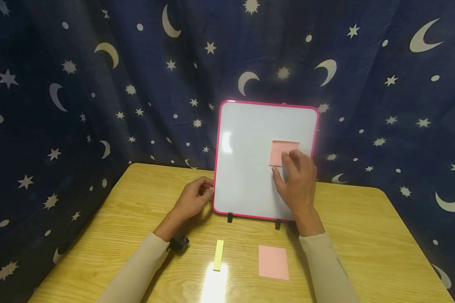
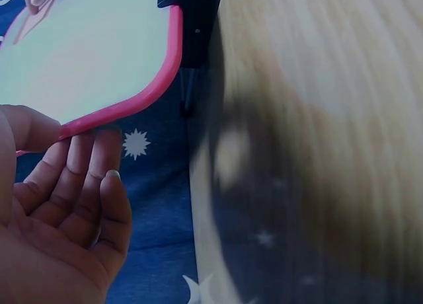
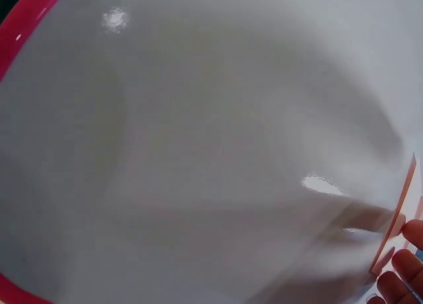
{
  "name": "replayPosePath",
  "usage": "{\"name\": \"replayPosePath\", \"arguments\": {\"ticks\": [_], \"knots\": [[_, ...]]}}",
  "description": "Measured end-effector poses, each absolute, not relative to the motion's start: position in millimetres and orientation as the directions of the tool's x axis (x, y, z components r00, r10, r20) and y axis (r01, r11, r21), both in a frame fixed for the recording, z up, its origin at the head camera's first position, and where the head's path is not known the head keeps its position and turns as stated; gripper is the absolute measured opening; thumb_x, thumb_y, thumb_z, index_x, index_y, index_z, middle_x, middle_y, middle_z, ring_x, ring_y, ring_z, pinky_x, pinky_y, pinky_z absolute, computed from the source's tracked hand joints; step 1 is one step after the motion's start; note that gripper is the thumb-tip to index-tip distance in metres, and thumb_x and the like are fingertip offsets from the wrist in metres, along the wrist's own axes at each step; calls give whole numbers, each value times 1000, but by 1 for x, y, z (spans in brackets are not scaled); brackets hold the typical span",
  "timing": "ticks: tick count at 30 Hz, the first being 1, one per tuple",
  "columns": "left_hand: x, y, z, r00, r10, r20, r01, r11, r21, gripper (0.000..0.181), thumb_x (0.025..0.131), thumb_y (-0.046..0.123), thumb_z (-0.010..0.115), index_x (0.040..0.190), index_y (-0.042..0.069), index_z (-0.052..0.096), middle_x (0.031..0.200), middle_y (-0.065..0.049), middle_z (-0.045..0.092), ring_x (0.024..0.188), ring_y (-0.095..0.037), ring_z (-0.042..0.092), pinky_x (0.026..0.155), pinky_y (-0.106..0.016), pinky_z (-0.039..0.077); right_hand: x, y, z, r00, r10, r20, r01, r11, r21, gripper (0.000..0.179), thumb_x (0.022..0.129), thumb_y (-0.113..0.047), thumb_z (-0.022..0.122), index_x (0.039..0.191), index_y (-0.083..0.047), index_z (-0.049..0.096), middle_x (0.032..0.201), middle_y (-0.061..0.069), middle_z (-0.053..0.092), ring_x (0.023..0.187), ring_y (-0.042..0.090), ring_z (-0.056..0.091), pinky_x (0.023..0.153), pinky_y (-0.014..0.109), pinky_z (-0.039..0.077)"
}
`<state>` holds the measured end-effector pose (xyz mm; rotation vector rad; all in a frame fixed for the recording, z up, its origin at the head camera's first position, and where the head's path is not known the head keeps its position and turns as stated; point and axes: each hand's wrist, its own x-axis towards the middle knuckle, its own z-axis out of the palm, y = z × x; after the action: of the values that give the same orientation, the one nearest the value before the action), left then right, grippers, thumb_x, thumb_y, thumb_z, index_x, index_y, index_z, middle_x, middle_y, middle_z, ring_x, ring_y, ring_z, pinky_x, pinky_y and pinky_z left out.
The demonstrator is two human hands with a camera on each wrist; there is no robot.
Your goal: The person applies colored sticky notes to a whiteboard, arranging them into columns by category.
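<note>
A whiteboard (image 1: 250, 168) with a pink frame stands tilted back on black feet (image 1: 229, 217). My left hand (image 1: 191, 198) holds its left edge near the lower corner; in the left wrist view the thumb (image 2: 33, 127) lies in front and the fingers (image 2: 82, 165) behind. A pink sticky note (image 1: 278, 152) is on the board's right half, its lower edge lifted off the surface in the right wrist view. Over that note my right hand (image 1: 299, 181) has loosely bent, spread fingers touching its face, covering its lower right part. The thumb sits just below the note.
On the wooden table (image 1: 364, 235) in front of the board lie a narrow yellow sticky pad (image 1: 218, 255) and a square pink sticky pad (image 1: 273, 262). A dark blue curtain (image 1: 167, 84) with moons and stars hangs behind the table and along its sides.
</note>
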<state>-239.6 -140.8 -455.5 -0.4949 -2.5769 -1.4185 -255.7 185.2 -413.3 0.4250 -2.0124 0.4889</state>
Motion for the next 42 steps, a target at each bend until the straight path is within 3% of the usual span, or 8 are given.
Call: {"name": "replayPosePath", "arguments": {"ticks": [11,16,22,34,42], "knots": [[-236,-147,-439,-909,138,393,399,561,725,17,103,16,66,117,7,71,101,-5,72,90,-19,68,81,-43,58,-254,186,-414,-457,-95,884,-482,862,-157,43,90,-18,76,129,-2,69,132,22,59,122,43,56,95,58,46],[-232,-149,-432,-879,127,460,431,626,650,16,102,15,67,116,8,70,101,-4,70,91,-21,68,79,-40,56,-254,185,-415,-462,-96,882,-484,860,-160,42,90,-17,76,129,-2,69,132,22,59,122,43,56,95,58,45],[-226,-144,-425,-824,176,538,503,663,554,16,100,14,67,115,8,70,105,-3,70,94,-22,67,78,-39,54,-253,186,-415,-465,-99,880,-482,862,-158,42,90,-16,75,129,-2,69,133,22,59,123,43,56,95,58,45],[-223,-127,-414,-701,292,651,644,651,401,19,98,14,65,114,7,72,108,-4,69,103,-23,64,95,-41,53,-255,189,-415,-472,-101,876,-475,866,-156,41,91,-16,72,130,-2,68,132,22,58,123,42,55,96,58,46],[-221,-119,-414,-651,349,674,687,649,328,20,95,11,66,112,5,72,106,-7,70,97,-25,64,95,-43,52,-253,187,-416,-471,-93,877,-482,860,-167,41,91,-15,71,131,-3,69,133,22,58,124,42,55,95,59,46]]}}
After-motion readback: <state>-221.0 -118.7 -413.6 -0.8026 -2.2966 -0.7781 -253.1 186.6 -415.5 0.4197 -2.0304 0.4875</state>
